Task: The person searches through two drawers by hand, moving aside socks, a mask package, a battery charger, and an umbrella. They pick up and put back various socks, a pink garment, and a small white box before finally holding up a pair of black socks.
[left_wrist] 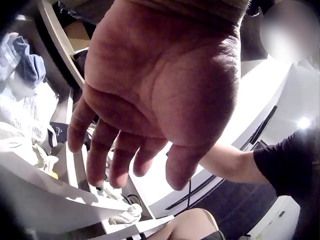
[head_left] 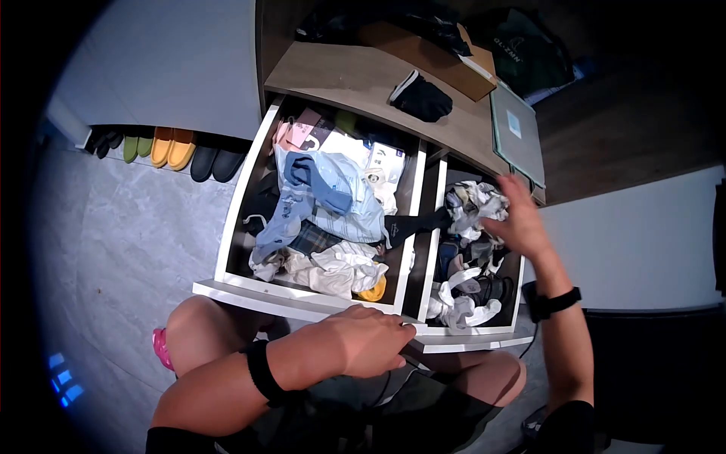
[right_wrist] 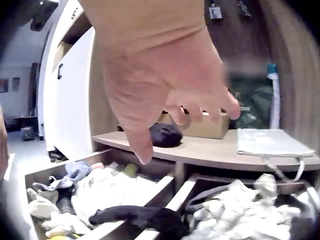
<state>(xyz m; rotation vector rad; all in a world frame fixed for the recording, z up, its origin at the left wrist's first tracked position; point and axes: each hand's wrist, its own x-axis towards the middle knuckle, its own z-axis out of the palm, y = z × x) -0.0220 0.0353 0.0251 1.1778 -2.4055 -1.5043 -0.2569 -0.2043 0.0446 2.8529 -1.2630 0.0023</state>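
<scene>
My right hand (head_left: pixel 522 219) hovers over the back right of the right drawer (head_left: pixel 519 299), fingers apart and holding nothing. Below it lie crumpled grey-and-white socks (head_left: pixel 473 204). My left hand (left_wrist: pixel 160 95) is by the front of the two drawers, its fingers loosely bent and nothing in the palm. A black sock (head_left: pixel 412 227) stretches across the gap between the drawers. In the left drawer (head_left: pixel 236 234) are a blue garment (head_left: pixel 295 204), a pale plastic package (head_left: pixel 355 219), white cloth (head_left: pixel 325 268) and a yellow piece (head_left: pixel 373 290). White socks (head_left: pixel 461 303) sit at the right drawer's front.
Behind the drawers, a wooden bench top (head_left: pixel 333 72) carries a black cloth item (head_left: pixel 422 98), a cardboard box (head_left: pixel 431 57) and a pale flat bag (head_left: pixel 518 129). A dark green bag (head_left: pixel 525 49) stands farther back. Several shoes (head_left: pixel 174 147) line the floor at left.
</scene>
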